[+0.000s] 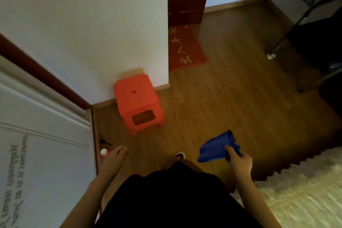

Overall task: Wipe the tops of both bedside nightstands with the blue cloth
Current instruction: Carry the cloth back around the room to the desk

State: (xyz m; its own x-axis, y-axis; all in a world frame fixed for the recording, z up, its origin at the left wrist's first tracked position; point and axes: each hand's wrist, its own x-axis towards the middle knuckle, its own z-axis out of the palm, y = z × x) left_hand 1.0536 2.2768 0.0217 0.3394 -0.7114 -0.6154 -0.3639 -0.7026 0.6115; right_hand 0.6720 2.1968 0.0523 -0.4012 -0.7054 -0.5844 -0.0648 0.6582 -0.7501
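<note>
My right hand (239, 160) holds the folded blue cloth (216, 147) out in front of me, low right of centre, above the wooden floor. My left hand (115, 157) hangs at lower left with the fingers loosely extended and nothing in it. No nightstand shows in this view. My dark clothing fills the bottom centre.
An orange plastic stool (137, 102) stands against the white wall corner ahead. A white panelled door or cabinet (42, 144) runs along the left, with a small white-capped bottle (104, 152) at its foot. A red doormat (185, 48) lies by a dark door. A chair (314, 39) stands right; a pale fluffy bedcover (299, 196) lies lower right.
</note>
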